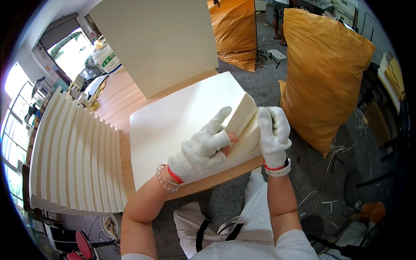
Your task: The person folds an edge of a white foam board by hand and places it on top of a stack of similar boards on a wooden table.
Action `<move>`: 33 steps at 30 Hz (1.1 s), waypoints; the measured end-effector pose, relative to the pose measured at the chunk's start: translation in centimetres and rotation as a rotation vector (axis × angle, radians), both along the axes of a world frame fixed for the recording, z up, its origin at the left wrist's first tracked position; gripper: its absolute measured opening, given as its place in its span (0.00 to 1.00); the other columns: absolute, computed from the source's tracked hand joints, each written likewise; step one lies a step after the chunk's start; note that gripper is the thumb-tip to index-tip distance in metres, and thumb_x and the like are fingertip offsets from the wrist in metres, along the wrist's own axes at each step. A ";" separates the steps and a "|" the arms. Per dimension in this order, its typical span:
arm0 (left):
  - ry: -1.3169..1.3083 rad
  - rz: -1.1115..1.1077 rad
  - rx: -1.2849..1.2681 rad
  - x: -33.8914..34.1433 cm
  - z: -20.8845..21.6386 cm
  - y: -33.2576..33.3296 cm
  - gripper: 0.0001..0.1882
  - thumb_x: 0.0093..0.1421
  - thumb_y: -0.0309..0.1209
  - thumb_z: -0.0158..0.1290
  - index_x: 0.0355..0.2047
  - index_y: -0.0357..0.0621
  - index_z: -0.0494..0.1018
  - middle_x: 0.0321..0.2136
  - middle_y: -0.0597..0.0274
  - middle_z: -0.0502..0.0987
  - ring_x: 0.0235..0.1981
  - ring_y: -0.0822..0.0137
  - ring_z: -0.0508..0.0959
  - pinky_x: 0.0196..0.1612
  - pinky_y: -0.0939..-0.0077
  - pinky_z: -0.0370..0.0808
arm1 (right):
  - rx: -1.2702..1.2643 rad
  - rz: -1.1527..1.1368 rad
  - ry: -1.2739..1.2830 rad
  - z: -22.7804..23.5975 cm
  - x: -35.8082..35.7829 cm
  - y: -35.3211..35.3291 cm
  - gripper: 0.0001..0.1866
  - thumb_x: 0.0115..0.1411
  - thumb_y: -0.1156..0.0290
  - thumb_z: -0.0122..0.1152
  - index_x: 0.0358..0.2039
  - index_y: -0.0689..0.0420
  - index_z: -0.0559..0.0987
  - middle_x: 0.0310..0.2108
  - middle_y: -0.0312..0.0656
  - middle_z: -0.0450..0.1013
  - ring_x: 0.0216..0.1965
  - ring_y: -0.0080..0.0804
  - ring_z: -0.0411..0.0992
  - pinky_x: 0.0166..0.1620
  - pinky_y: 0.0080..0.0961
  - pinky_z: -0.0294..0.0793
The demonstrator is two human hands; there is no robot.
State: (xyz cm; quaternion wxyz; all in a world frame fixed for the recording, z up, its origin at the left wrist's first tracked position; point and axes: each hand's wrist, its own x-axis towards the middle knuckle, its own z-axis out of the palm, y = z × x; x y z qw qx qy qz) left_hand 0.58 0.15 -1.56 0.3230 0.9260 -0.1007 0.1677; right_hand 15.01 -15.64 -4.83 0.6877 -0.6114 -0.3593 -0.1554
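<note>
Over the wooden table lies a large white sheet (173, 125). At its right end, a cream folded cardboard piece (243, 113) stands tilted, with angled, box-like sides. My left hand (206, 145), in a white knit glove with some bare fingertips, grips the piece's near left side; one gloved finger stretches along it. On the right side of the piece, my right hand (274, 132), also gloved, is closed with its fingers curled at the edge. What lies under the right fingers is mostly hidden.
A big cream board (160, 43) stands at the table's far side. Stacked ridged white pieces (78, 160) rise at the left. Orange sacks (323, 78) (236, 34) stand beyond the table's right side. A white bucket (106, 59) sits far left; a person (279, 19) stands at the back.
</note>
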 end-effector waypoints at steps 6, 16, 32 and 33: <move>0.016 0.088 -0.039 -0.3 0.4 -0.7 0.19 0.49 0.16 0.65 0.43 0.42 0.79 0.73 0.38 0.50 0.52 0.54 0.81 0.51 0.68 0.78 | 0.011 -0.005 -0.003 -0.3 0.1 0.1 0.11 0.69 0.71 0.61 0.30 0.61 0.74 0.24 0.37 0.69 0.25 0.23 0.65 0.29 0.26 0.66; 0.018 0.009 0.056 0.1 0.5 -0.2 0.20 0.50 0.14 0.62 0.45 0.40 0.80 0.73 0.36 0.50 0.56 0.51 0.79 0.51 0.70 0.78 | 0.023 0.021 0.020 -0.3 0.1 -0.1 0.09 0.68 0.72 0.62 0.31 0.61 0.75 0.25 0.35 0.70 0.25 0.20 0.66 0.29 0.24 0.66; 0.019 0.026 0.083 0.0 1.1 -0.6 0.25 0.45 0.13 0.63 0.45 0.43 0.80 0.73 0.35 0.51 0.62 0.48 0.74 0.57 0.68 0.74 | 0.035 0.061 0.069 -0.4 0.1 -0.4 0.09 0.69 0.73 0.61 0.31 0.60 0.75 0.26 0.34 0.70 0.26 0.18 0.65 0.30 0.23 0.67; 0.057 0.016 0.047 0.0 0.9 -0.3 0.24 0.45 0.14 0.64 0.45 0.43 0.80 0.72 0.35 0.52 0.61 0.48 0.75 0.56 0.68 0.75 | 0.039 0.039 0.048 -0.5 0.2 -0.1 0.09 0.69 0.73 0.61 0.31 0.60 0.75 0.26 0.34 0.70 0.26 0.18 0.65 0.30 0.23 0.67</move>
